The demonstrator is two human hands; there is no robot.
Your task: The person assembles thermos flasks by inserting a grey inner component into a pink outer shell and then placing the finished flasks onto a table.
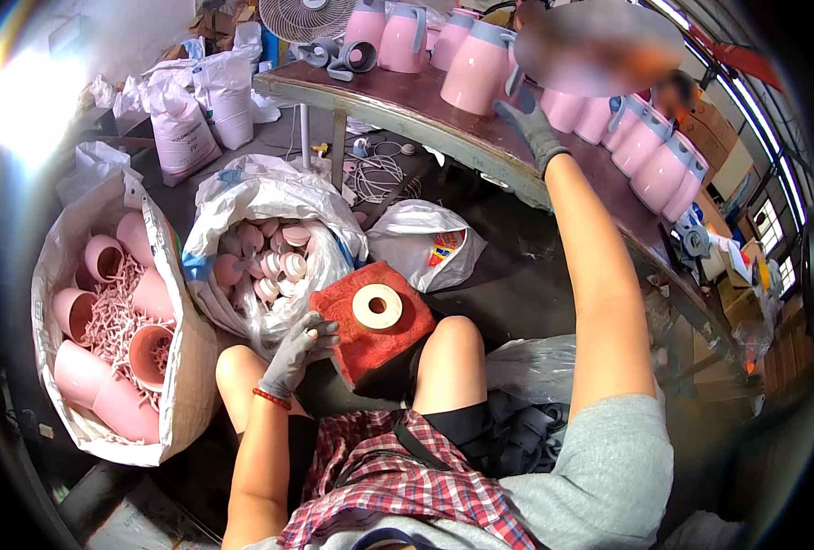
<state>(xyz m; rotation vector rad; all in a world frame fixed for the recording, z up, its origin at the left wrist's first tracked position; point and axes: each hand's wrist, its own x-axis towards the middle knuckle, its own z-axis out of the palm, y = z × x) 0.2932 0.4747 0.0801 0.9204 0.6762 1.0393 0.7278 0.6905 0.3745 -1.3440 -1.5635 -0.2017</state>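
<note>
My right hand (537, 130), in a grey glove, reaches out to the table with its fingers apart. It is beside a pink jug (474, 78) with a grey-blue lid and handle, close to the handle side; I cannot tell whether the fingertips touch it. My left hand (301, 356), also gloved, hangs over my knee with loosely spread fingers and nothing in them. Right of it, between my knees, is a block covered in red cloth (356, 353). A cream ring with a round hole (362, 316) lies on top of the block.
Several pink jugs (656, 171) line the curved table (407, 105); grey parts (359, 57) lie at its left end. A sack of pink shells (81, 371) and a bag of small round parts (289, 266) stand left. A white bag (407, 229) and cables (379, 176) lie below the table.
</note>
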